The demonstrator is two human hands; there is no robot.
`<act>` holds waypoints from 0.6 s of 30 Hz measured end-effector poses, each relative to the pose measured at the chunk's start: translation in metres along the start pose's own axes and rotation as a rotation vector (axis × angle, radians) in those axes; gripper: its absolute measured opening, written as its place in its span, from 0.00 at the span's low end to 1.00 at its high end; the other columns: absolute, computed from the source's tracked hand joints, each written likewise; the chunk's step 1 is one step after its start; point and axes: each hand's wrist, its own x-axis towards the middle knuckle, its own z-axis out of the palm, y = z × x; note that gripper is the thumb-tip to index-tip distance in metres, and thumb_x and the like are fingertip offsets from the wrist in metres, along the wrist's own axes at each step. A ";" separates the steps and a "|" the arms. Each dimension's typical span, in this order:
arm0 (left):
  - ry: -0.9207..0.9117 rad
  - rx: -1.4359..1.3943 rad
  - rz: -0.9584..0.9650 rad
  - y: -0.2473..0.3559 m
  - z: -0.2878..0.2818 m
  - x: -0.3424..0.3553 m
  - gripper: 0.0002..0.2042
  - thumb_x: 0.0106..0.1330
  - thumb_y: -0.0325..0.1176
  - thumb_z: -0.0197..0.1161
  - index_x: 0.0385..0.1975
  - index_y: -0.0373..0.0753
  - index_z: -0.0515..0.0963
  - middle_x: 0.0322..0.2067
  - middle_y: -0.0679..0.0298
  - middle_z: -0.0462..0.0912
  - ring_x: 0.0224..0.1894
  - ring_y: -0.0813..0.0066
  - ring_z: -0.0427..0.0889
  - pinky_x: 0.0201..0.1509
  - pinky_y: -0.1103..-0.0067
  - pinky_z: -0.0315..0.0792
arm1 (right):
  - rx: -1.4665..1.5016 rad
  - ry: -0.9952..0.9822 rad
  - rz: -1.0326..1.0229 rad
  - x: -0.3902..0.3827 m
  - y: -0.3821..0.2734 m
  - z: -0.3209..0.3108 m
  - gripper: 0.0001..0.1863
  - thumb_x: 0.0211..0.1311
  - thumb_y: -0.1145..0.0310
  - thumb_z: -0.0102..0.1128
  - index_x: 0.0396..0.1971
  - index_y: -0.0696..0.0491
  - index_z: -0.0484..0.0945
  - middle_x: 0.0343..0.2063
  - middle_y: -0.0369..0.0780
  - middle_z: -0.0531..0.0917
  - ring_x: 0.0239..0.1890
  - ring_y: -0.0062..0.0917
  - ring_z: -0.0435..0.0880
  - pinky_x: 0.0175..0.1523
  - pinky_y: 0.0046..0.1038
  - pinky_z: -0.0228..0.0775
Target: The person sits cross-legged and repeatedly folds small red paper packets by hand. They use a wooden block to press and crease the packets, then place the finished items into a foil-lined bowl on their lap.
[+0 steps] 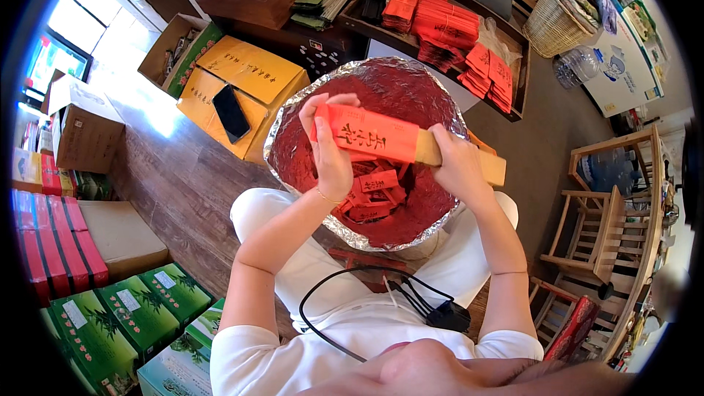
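A flat red paper packet [374, 134] with dark lettering is slipped over one end of a pale wooden bar [493, 168], whose other end sticks out bare to the right. My left hand [331, 154] is closed round the far left end of the packet, thumb and fingers at its edges. Wrapped over the bare part of the bar is my right hand [456, 163]. Both hands are above a large round basin [293, 154] with a dark red inside and foil round its rim. Several small red packets [378, 189] lie heaped in it, partly hidden by the packet above.
Beyond the basin, a wooden tray [518, 95] holds stacks of flat red packets [446, 22]. A black phone [232, 114] lies on a yellow carton [253, 66] at left. Green boxes [136, 309] stand lower left. Wooden chairs [587, 231] are at right. A black cable [315, 290] crosses my lap.
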 end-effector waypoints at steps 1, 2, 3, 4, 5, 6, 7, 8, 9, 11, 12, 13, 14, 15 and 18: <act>-0.053 0.239 0.105 0.006 0.002 0.005 0.13 0.75 0.40 0.44 0.51 0.39 0.64 0.45 0.57 0.75 0.44 0.71 0.76 0.53 0.74 0.70 | -0.038 0.061 -0.002 0.003 0.003 0.000 0.22 0.38 0.82 0.62 0.38 0.52 0.70 0.29 0.47 0.79 0.34 0.48 0.79 0.36 0.43 0.68; -0.103 0.477 0.210 0.012 -0.001 0.013 0.13 0.74 0.38 0.46 0.51 0.38 0.64 0.45 0.58 0.75 0.45 0.73 0.75 0.52 0.75 0.70 | -0.066 0.086 0.004 0.005 0.004 -0.003 0.23 0.38 0.82 0.62 0.38 0.52 0.70 0.29 0.46 0.79 0.35 0.47 0.79 0.37 0.43 0.68; -0.138 0.567 0.179 0.014 -0.007 0.021 0.12 0.74 0.37 0.48 0.50 0.38 0.65 0.45 0.59 0.75 0.45 0.75 0.75 0.52 0.77 0.70 | -0.094 0.110 0.009 0.008 0.006 -0.009 0.23 0.37 0.83 0.62 0.38 0.52 0.70 0.29 0.46 0.79 0.35 0.47 0.79 0.37 0.42 0.68; -0.174 0.656 0.151 0.016 -0.014 0.029 0.12 0.73 0.35 0.50 0.50 0.37 0.66 0.44 0.61 0.75 0.45 0.78 0.74 0.51 0.79 0.69 | -0.122 0.131 0.016 0.009 0.009 -0.013 0.23 0.36 0.83 0.62 0.38 0.52 0.70 0.28 0.46 0.79 0.35 0.46 0.79 0.37 0.42 0.69; -0.191 0.601 -0.012 0.015 -0.025 0.035 0.11 0.72 0.34 0.52 0.48 0.36 0.67 0.43 0.62 0.75 0.44 0.80 0.74 0.50 0.81 0.69 | -0.159 0.139 -0.021 0.010 0.016 -0.014 0.25 0.34 0.84 0.61 0.39 0.52 0.71 0.30 0.45 0.80 0.37 0.45 0.79 0.39 0.41 0.69; -0.207 0.542 -0.174 0.013 -0.034 0.040 0.10 0.71 0.33 0.53 0.47 0.36 0.68 0.43 0.64 0.75 0.43 0.82 0.74 0.49 0.84 0.69 | -0.184 0.144 -0.051 0.012 0.019 -0.015 0.25 0.35 0.84 0.60 0.39 0.52 0.71 0.30 0.43 0.80 0.37 0.43 0.79 0.39 0.39 0.69; -0.224 0.581 -0.213 0.011 -0.039 0.044 0.07 0.70 0.33 0.55 0.40 0.36 0.72 0.32 0.69 0.76 0.33 0.86 0.73 0.42 0.86 0.71 | -0.209 0.150 -0.080 0.013 0.022 -0.015 0.25 0.35 0.84 0.60 0.40 0.51 0.71 0.30 0.42 0.80 0.37 0.41 0.79 0.40 0.37 0.70; -0.231 0.678 -0.309 0.011 -0.044 0.045 0.07 0.70 0.34 0.55 0.36 0.36 0.73 0.28 0.70 0.75 0.30 0.86 0.72 0.38 0.85 0.70 | -0.234 0.157 -0.109 0.013 0.024 -0.015 0.25 0.35 0.83 0.59 0.40 0.51 0.70 0.30 0.41 0.80 0.37 0.39 0.80 0.41 0.35 0.71; -0.238 0.774 -0.406 0.013 -0.048 0.046 0.08 0.70 0.34 0.55 0.33 0.35 0.74 0.23 0.70 0.74 0.26 0.86 0.70 0.34 0.84 0.70 | -0.232 0.139 -0.116 0.012 0.024 -0.013 0.26 0.35 0.83 0.59 0.41 0.51 0.71 0.30 0.41 0.80 0.37 0.39 0.80 0.41 0.35 0.71; -0.249 1.021 -0.326 0.004 -0.056 0.047 0.15 0.71 0.36 0.55 0.24 0.33 0.71 0.12 0.70 0.66 0.17 0.86 0.63 0.22 0.79 0.62 | -0.230 0.109 -0.132 0.010 0.023 -0.008 0.26 0.35 0.83 0.58 0.42 0.51 0.71 0.30 0.40 0.79 0.37 0.38 0.80 0.41 0.35 0.71; -0.263 1.063 -0.279 0.001 -0.059 0.047 0.15 0.71 0.37 0.55 0.24 0.33 0.71 0.12 0.69 0.65 0.16 0.86 0.63 0.21 0.79 0.61 | -0.233 0.098 -0.130 0.009 0.023 -0.006 0.26 0.36 0.83 0.59 0.42 0.51 0.71 0.30 0.40 0.79 0.37 0.38 0.80 0.41 0.35 0.71; -0.276 1.105 -0.230 -0.001 -0.060 0.049 0.16 0.71 0.38 0.55 0.23 0.33 0.70 0.12 0.69 0.65 0.16 0.86 0.62 0.21 0.79 0.59 | -0.237 0.086 -0.129 0.009 0.023 -0.004 0.25 0.36 0.83 0.59 0.41 0.52 0.71 0.30 0.41 0.80 0.37 0.38 0.80 0.40 0.36 0.71; -0.288 1.145 -0.182 -0.002 -0.061 0.049 0.17 0.71 0.38 0.55 0.23 0.33 0.69 0.12 0.68 0.64 0.16 0.86 0.62 0.20 0.79 0.57 | -0.241 0.074 -0.128 0.008 0.025 -0.003 0.24 0.37 0.82 0.59 0.40 0.52 0.70 0.30 0.41 0.80 0.36 0.38 0.80 0.40 0.36 0.71; -0.264 1.071 -0.239 -0.004 -0.059 0.047 0.17 0.71 0.38 0.55 0.23 0.33 0.69 0.12 0.69 0.64 0.16 0.86 0.62 0.20 0.79 0.57 | -0.243 0.049 -0.086 0.007 0.027 -0.001 0.24 0.36 0.82 0.60 0.40 0.52 0.70 0.30 0.42 0.80 0.36 0.39 0.80 0.39 0.38 0.71; -0.183 0.873 -0.420 0.003 -0.043 0.040 0.18 0.71 0.39 0.55 0.20 0.34 0.68 0.12 0.72 0.63 0.16 0.86 0.60 0.20 0.80 0.56 | -0.241 -0.011 0.011 0.006 0.028 0.001 0.23 0.37 0.80 0.62 0.38 0.52 0.68 0.29 0.44 0.80 0.35 0.42 0.81 0.37 0.41 0.71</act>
